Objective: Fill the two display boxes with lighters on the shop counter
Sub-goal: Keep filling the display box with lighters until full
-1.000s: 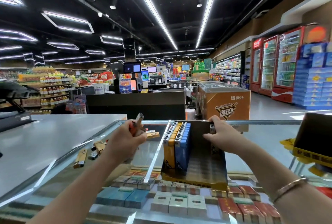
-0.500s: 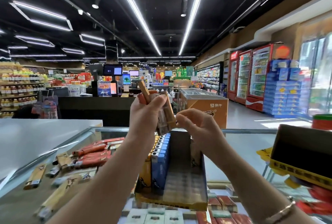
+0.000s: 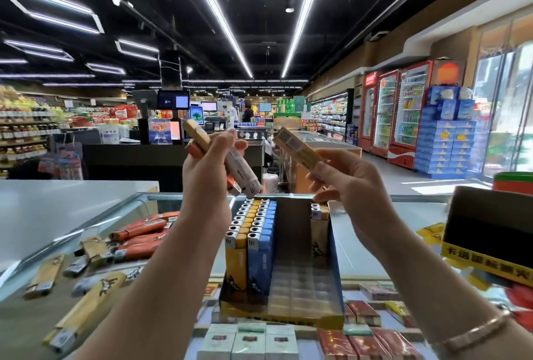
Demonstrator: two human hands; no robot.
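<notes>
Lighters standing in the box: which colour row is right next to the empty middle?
The blue row. The yellow row stands on its left, away from the gap, and the few yellow ones stand apart at the box's right wall.

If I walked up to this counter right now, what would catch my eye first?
Two raised hands at centre: the left hand grips a bunch of lighters, the right hand pinches a single yellow lighter. Below them stands a part-filled display box with yellow and blue rows. Loose lighters lie scattered on the glass counter at left.
</notes>
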